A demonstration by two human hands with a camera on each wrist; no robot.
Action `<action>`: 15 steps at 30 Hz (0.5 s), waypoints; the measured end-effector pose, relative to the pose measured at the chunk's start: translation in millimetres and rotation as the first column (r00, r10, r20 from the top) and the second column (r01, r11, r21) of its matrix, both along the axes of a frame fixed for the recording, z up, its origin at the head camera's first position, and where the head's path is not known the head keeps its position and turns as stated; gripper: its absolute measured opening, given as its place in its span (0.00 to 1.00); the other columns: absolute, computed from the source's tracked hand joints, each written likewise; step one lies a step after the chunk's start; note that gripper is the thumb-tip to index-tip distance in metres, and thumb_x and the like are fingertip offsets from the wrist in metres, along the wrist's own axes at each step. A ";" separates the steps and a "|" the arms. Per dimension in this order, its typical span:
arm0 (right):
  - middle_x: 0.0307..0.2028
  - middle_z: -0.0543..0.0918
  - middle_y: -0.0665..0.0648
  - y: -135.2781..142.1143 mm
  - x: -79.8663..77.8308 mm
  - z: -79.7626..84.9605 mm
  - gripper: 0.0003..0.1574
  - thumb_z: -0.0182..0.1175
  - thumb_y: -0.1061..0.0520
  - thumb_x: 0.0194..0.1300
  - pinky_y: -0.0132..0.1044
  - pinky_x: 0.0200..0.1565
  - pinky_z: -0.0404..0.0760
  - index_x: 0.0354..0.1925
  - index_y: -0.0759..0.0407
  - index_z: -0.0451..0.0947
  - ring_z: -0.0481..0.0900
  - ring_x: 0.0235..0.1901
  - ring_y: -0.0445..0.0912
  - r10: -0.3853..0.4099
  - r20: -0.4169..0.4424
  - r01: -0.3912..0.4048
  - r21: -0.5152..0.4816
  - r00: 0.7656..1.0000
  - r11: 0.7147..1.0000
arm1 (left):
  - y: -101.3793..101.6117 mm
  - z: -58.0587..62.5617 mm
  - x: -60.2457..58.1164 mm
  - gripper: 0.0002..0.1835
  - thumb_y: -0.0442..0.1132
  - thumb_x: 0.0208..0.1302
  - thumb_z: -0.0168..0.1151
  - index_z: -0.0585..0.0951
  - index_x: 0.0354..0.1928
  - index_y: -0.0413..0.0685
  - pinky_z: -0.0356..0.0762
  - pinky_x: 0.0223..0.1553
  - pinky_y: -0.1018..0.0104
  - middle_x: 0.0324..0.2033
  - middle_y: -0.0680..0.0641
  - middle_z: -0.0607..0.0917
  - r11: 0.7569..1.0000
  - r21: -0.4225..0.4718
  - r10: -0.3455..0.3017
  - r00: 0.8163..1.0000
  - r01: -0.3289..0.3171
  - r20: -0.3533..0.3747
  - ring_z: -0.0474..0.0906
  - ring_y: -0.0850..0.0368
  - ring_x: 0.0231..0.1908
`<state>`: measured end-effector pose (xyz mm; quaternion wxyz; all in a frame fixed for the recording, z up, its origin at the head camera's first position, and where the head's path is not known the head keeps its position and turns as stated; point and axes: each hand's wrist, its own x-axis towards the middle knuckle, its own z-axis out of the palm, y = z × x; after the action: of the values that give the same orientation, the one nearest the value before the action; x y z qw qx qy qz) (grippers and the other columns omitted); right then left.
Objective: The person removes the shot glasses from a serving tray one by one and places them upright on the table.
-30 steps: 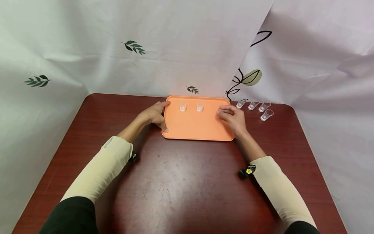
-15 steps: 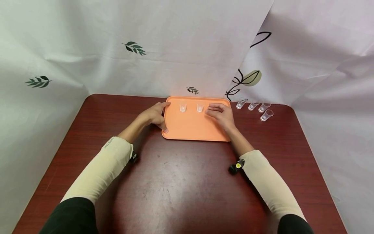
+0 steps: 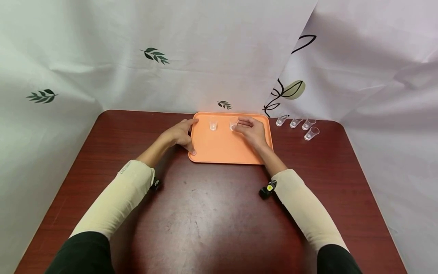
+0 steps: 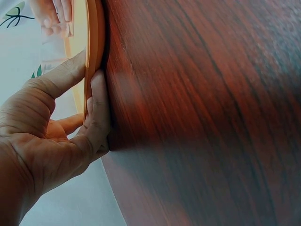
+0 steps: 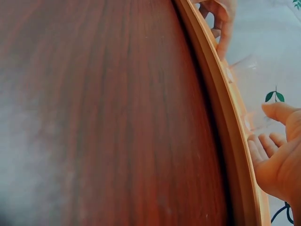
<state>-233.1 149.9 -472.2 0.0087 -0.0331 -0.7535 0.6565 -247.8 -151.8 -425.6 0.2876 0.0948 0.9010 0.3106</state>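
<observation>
An orange tray point(image 3: 222, 150) lies flat at the back of the table, its rim seen edge-on in both wrist views. My left hand point(image 3: 179, 135) grips its left end, with digits on either side of the rim point(image 4: 95, 35) in the left wrist view. Two small clear cups stand upright near the tray's back edge: a left cup point(image 3: 213, 125) and a right cup point(image 3: 232, 122). My right hand point(image 3: 252, 131) is over the tray, thumb and fingers spread apart right at the right cup. The right wrist view shows that hand's thumb point(image 5: 277, 111) apart from its fingers point(image 5: 264, 143).
Several more clear cups point(image 3: 311, 133) stand on the table point(image 3: 205, 213) to the right of the tray, near the back edge. White patterned fabric point(image 3: 191, 76) rises directly behind the table.
My right hand has moved left across the tray, from near its right end to the right cup. My left hand has kept its hold on the tray, and the cups have not moved.
</observation>
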 end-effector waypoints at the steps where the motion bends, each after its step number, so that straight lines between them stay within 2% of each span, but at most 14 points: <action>1: 0.63 0.89 0.74 -1.1 -1.0 0.1 0.31 0.79 0.64 0.67 0.28 0.56 0.88 0.66 0.71 0.86 0.91 0.52 0.42 0.002 0.000 -0.002 0.003 1.000 1.000 | -0.2 0.1 -0.1 0.79 0.27 0.44 0.92 0.48 0.94 0.50 0.68 0.80 0.45 0.81 0.32 0.61 1.000 0.001 0.002 1.000 -0.002 0.003 0.64 0.39 0.75; 15: 0.57 0.92 0.73 -6.5 1.9 -0.4 0.24 0.80 0.64 0.68 0.26 0.50 0.88 0.59 0.71 0.89 0.88 0.44 0.34 0.009 -0.045 -0.007 0.037 0.999 0.999 | 1.0 0.1 -0.6 0.80 0.27 0.44 0.93 0.48 0.94 0.50 0.67 0.80 0.45 0.81 0.33 0.61 1.000 -0.006 0.003 1.000 -0.003 0.015 0.64 0.40 0.74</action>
<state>-231.2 143.5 -472.6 0.0236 -0.0150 -0.7651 0.6433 -248.5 -150.8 -425.5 0.2940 0.0902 0.9000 0.3089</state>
